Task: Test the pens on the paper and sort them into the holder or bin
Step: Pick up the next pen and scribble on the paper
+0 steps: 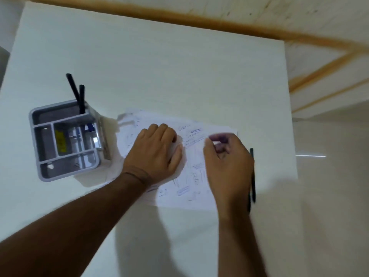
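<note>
Blurred fingers, half-hidden pen

The right hand [227, 166] has motion-smeared fingertips at frame centre-right; it covers most of the thin black pen [253, 176]. Whether it grips anything is unclear.

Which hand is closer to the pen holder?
Left. The left hand rests on the paper just right of the holder. The right hand is farther right, at the paper's far side.

On the desk [159, 66], the holder [65, 140] sits at nine o'clock of the paper [191, 156]; two pens [76, 94] stand in its rear compartment; another pen [253, 176] lies at three o'clock.
</note>
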The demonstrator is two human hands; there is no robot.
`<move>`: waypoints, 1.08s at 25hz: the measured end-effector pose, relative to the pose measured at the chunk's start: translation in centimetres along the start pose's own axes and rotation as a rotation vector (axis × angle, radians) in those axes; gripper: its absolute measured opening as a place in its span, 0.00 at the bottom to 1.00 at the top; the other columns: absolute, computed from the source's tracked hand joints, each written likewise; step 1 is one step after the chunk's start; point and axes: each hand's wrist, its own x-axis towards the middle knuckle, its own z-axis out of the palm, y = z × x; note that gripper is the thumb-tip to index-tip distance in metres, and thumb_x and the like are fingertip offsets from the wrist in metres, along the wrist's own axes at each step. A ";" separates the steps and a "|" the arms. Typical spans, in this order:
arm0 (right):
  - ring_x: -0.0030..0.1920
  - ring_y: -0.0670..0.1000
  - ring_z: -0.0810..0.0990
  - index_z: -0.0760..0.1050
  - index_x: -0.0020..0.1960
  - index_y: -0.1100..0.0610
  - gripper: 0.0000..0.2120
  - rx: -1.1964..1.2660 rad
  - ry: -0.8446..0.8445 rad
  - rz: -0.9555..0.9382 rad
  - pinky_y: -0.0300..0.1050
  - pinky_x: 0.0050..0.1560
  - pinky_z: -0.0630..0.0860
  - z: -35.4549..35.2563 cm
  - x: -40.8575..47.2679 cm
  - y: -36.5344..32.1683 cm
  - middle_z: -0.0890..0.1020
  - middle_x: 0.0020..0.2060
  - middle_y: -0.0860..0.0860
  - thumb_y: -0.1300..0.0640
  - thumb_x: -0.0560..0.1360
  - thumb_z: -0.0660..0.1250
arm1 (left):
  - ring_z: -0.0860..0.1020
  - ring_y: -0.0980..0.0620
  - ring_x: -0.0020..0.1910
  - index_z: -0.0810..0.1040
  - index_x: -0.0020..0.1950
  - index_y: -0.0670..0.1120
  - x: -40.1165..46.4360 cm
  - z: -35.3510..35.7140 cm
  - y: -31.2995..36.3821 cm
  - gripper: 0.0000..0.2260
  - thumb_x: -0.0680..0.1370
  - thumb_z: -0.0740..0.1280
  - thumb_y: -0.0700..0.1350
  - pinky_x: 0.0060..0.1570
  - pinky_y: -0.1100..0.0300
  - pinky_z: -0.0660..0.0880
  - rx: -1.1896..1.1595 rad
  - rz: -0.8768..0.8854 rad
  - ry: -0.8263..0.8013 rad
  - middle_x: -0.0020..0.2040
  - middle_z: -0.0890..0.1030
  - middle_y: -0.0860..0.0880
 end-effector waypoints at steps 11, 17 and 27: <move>0.37 0.42 0.80 0.81 0.44 0.51 0.05 -0.438 -0.042 0.219 0.37 0.37 0.69 -10.3 2.4 8.4 0.82 0.33 0.44 0.53 0.77 0.75 | 0.70 0.42 0.40 0.74 0.47 0.42 -0.1 0.5 0.5 0.10 0.79 0.65 0.49 0.42 0.46 0.69 0.021 0.014 0.021 0.43 0.75 0.46; 0.34 0.43 0.82 0.81 0.41 0.51 0.07 -0.407 -0.124 0.313 0.37 0.38 0.70 -11.0 0.3 9.4 0.85 0.33 0.46 0.53 0.75 0.78 | 0.71 0.41 0.42 0.74 0.47 0.43 -0.2 0.7 0.2 0.11 0.80 0.63 0.50 0.44 0.45 0.69 0.034 -0.001 0.006 0.44 0.76 0.46; 0.26 0.48 0.78 0.80 0.42 0.57 0.03 0.025 0.036 0.240 0.41 0.34 0.77 -11.6 1.6 6.3 0.85 0.32 0.55 0.63 0.75 0.71 | 0.71 0.43 0.42 0.74 0.48 0.44 -0.2 0.8 0.0 0.09 0.79 0.65 0.49 0.44 0.45 0.71 0.019 -0.008 -0.007 0.44 0.76 0.47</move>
